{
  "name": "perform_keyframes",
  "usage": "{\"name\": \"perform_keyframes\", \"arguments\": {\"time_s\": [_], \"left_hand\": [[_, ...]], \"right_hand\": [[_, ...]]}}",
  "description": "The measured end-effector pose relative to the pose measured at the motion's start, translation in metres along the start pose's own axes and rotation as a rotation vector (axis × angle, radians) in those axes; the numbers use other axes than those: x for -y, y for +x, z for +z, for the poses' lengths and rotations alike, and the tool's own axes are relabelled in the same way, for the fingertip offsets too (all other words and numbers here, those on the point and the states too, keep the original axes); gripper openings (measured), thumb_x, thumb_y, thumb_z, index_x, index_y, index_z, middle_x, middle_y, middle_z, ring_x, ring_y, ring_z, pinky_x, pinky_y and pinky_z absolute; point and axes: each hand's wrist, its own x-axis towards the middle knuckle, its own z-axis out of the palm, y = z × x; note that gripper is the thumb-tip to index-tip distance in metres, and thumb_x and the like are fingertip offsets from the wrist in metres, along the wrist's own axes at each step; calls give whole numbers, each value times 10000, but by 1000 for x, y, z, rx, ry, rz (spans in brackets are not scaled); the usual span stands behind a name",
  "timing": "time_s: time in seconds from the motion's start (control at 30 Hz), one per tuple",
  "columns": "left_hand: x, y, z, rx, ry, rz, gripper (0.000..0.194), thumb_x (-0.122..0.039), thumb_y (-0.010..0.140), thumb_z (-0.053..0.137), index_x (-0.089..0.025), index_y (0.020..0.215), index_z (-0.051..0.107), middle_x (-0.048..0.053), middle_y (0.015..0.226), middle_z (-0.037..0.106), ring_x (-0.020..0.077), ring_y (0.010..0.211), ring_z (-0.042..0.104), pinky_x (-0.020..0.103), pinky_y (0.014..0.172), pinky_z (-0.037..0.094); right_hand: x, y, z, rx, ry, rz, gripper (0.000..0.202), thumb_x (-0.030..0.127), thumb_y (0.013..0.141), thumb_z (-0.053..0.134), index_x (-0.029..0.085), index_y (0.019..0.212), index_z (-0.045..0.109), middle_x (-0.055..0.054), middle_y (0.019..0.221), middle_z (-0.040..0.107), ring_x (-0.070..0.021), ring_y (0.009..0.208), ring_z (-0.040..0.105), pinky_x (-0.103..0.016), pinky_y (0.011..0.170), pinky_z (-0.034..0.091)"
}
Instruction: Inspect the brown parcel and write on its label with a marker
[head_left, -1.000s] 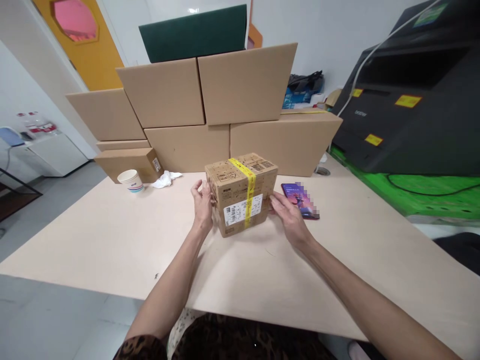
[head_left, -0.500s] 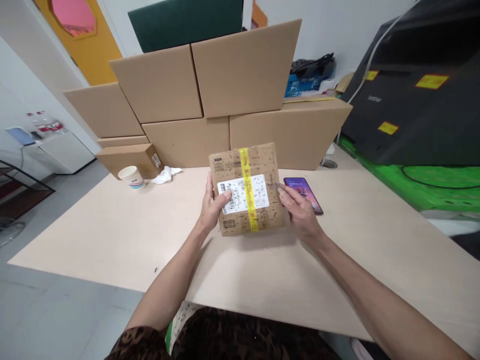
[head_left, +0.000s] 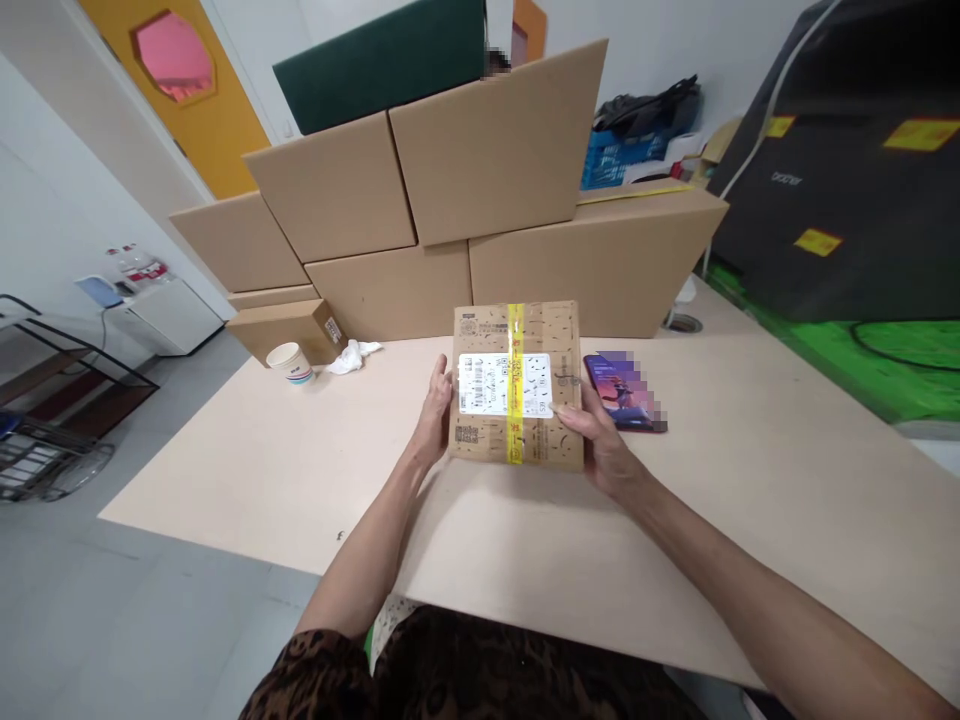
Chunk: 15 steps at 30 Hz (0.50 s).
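A small cardboard parcel (head_left: 555, 440) with a white label and a vertical yellow tape strip is held up over the table. My right hand (head_left: 604, 440) grips its right side, thumb on the front and fingers behind. At the parcel's left edge is my left hand (head_left: 435, 410), its thumb raised beside the edge and its fingers partly hidden, so its hold is unclear. Just right of the parcel, a phone (head_left: 619, 390) with a lit screen lies on the table.
Large cardboard boxes (head_left: 499, 150) are stacked along the table's back edge. A paper cup (head_left: 289, 364) and a crumpled tissue (head_left: 350, 357) stand at the left of the pale table (head_left: 247, 470). Far right is a black covered object (head_left: 847, 200).
My right hand has gone from pinching near the parcel's right edge to gripping its side. My left thumb has come off the label. The parcel faces more squarely and the view has shifted.
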Motion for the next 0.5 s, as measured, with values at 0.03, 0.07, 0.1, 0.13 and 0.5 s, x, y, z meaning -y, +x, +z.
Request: {"name": "perform_keyframes", "arguments": {"time_s": [0.03, 0.07, 0.1, 0.13, 0.5], "left_hand": [[1, 0, -1, 1, 7, -13, 1050, -737, 685, 823, -321, 1561, 420, 71, 1694, 372, 364, 1552, 361, 463, 1246, 347], [3, -1, -1, 15, 28, -27, 1081, -725, 663, 845, -316, 1566, 414, 74, 1706, 348, 370, 1563, 337, 469, 1254, 331], [4, -1, 0, 47, 52, -48, 1090, -679, 649, 880, -311, 1565, 418, 79, 1704, 351, 379, 1565, 329, 480, 1259, 318], [5, -2, 0, 85, 72, -78, 1076, -606, 651, 910, -312, 1564, 423, 80, 1689, 382, 383, 1556, 344, 493, 1260, 312], [-17, 6, -26, 25, 149, 4, 654, -554, 738, 823, -203, 1281, 730, 114, 1434, 673, 381, 1448, 500, 462, 1204, 373]], "right_hand": [[1, 0, 2, -9, 14, -29, 678, 408, 701, 816, 361, 1326, 559, -33, 1385, 706, -349, 1289, 651, -532, 1027, 566], [2, 0, 4, -19, 28, -63, 681, 416, 702, 812, 363, 1331, 558, -32, 1399, 698, -348, 1299, 644, -524, 1025, 567], [2, 0, 6, -31, 40, -93, 694, 425, 702, 811, 365, 1343, 553, -31, 1410, 692, -346, 1306, 639, -516, 1024, 569], [2, 1, 6, -41, 47, -112, 714, 433, 699, 814, 368, 1357, 544, -32, 1417, 688, -345, 1307, 637, -512, 1020, 571], [5, 13, -20, -31, -136, -164, 675, 693, 790, 690, 426, 1388, 529, -12, 1534, 587, -325, 1337, 607, -497, 946, 596]]}}
